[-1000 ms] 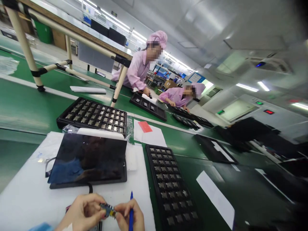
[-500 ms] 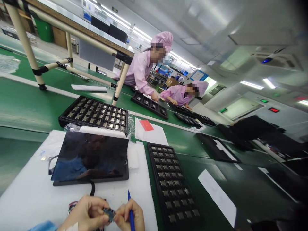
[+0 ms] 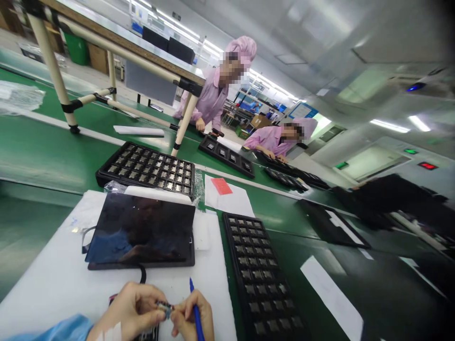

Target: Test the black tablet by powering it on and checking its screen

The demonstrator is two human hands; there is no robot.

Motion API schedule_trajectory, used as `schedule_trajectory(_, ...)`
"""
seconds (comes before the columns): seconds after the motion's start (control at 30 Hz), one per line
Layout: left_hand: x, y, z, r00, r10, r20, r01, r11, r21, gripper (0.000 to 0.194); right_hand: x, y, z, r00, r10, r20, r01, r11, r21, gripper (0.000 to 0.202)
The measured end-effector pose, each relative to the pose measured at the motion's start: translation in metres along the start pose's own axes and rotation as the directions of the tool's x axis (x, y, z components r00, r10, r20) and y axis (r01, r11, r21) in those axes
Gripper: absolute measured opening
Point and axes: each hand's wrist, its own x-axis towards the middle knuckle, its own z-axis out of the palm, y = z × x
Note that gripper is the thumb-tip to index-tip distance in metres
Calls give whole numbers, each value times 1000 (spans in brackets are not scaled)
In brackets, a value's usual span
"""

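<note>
My left hand [image 3: 133, 310] and right hand [image 3: 190, 317] pinch small board [image 3: 164, 308] between fingertips; right also grips pen [image 3: 195, 310]. Hold edges only, keep steady over pad [image 3: 46, 289].

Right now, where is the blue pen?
In the head view, the blue pen is at bottom centre, upright in the right hand, just left of the near black compartment tray.
</note>
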Motion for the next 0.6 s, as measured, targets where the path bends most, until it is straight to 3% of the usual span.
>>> schedule_trajectory(0.1,-3,11,-7,990,141,-2,-139,980,140,40,-2,-6,5,1000,27,16,-29,990,140,39)
schedule_trajectory(0.17,-5,20,-10,953,303,25,-300,924,237,21,-2,-8,9,1000,9,26,-16,964,265,38)
schedule_trajectory(0.27,-8,30,-13,817,561,133,-572,758,315,25,-1,-8,13,999,-18,42,0,915,405,35)
schedule_trajectory(0.33,-9,32,-12,726,668,164,-662,615,428,27,1,-6,12,999,-24,41,6,915,403,33)
schedule_trajectory(0.4,-12,31,-9,696,703,144,-623,492,607,25,3,-3,8,999,-44,13,37,943,330,31)
schedule_trajectory(0.47,-18,28,-6,712,694,110,-517,412,750,23,8,2,-2,997,-75,-24,79,970,232,29)
schedule_trajectory(0.6,-32,5,-1,718,693,64,-420,359,833,21,20,20,-27,991,-123,53,122,992,26,25)
